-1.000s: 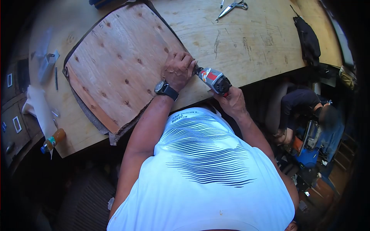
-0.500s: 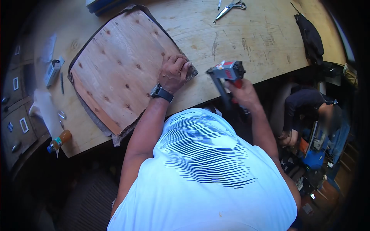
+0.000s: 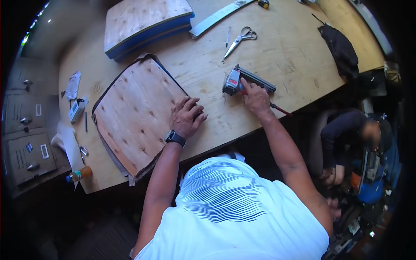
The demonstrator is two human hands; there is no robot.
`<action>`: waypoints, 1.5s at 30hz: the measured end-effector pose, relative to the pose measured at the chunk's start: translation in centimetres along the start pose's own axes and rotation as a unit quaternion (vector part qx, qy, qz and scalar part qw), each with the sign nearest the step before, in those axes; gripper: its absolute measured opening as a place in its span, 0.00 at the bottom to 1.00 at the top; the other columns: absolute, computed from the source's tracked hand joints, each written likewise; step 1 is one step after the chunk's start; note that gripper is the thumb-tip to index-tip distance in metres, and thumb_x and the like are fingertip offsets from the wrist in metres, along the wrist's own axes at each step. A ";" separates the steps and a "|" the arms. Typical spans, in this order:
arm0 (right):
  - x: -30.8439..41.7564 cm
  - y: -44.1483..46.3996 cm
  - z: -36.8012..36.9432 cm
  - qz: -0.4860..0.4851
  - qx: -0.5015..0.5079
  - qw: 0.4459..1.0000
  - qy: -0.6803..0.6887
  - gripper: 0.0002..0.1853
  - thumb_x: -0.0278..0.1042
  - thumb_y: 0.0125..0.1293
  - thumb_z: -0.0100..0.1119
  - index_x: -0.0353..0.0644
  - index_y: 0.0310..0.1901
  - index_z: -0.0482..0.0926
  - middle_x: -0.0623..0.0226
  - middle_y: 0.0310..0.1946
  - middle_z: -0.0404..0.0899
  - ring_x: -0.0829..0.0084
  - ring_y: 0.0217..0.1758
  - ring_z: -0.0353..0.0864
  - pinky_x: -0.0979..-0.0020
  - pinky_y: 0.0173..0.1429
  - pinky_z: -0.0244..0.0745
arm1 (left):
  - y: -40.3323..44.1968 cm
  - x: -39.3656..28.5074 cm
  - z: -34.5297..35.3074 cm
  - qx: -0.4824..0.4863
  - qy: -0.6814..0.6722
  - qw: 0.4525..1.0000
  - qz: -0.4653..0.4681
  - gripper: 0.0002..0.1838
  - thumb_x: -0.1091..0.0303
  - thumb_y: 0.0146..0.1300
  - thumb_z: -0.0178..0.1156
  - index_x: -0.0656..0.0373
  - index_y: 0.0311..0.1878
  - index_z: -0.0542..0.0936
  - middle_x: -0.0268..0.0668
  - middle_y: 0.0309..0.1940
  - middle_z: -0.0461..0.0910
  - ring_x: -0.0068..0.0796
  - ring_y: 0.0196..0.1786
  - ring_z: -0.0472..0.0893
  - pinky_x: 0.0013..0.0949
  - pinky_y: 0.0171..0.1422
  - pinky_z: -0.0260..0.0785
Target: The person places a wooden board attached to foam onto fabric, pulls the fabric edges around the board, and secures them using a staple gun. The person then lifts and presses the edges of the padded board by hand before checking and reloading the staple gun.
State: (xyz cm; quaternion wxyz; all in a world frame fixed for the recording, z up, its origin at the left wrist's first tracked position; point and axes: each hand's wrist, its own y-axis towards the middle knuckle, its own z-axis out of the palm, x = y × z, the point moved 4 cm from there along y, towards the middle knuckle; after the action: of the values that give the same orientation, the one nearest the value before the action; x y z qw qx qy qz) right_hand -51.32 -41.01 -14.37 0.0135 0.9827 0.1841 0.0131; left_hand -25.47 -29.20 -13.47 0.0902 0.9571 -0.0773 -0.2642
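Observation:
A plywood panel (image 3: 136,110) with dark fabric showing round its edges lies tilted on the table, wood side up. My left hand (image 3: 187,118), with a watch on the wrist, rests over the panel's right edge, fingers slightly bent and apart. To the right, a grey and red staple gun (image 3: 233,82) lies on its side on the tabletop. My right hand (image 3: 256,99) is around its red-trimmed handle, with the index finger stretched along the body. The palm side of this grip is hidden.
Scissors (image 3: 240,43), a pen (image 3: 228,36) and a long white strip (image 3: 221,17) lie farther back. A plywood-topped blue foam stack (image 3: 149,30) stands back left. A juice bottle (image 3: 80,174) lies front left, black cloth (image 3: 339,45) right. A person (image 3: 346,138) sits right, below the table.
My right hand has brought the staple gun up and left, from the table's edge down onto the tabletop, and turned it. My left hand's fingers have loosened and spread. The view has shifted.

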 end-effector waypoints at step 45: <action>22.8 -19.9 -35.4 -0.115 -0.362 0.706 0.598 0.31 0.54 0.74 0.59 0.39 0.68 0.72 0.52 0.63 0.77 0.60 0.62 0.80 0.61 0.63 0.80 | -11.4 15.2 -25.8 -0.132 -0.341 0.931 -0.006 0.19 0.64 0.78 0.58 0.66 0.64 0.77 0.44 0.50 0.84 0.35 0.50 0.83 0.32 0.59 0.76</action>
State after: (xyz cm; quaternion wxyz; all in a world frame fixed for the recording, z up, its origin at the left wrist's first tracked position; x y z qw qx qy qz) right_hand -38.35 -13.47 20.91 0.2564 0.6595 0.2462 0.6624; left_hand 1.95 -17.67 -1.60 0.1822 0.7894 -0.0622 -0.5829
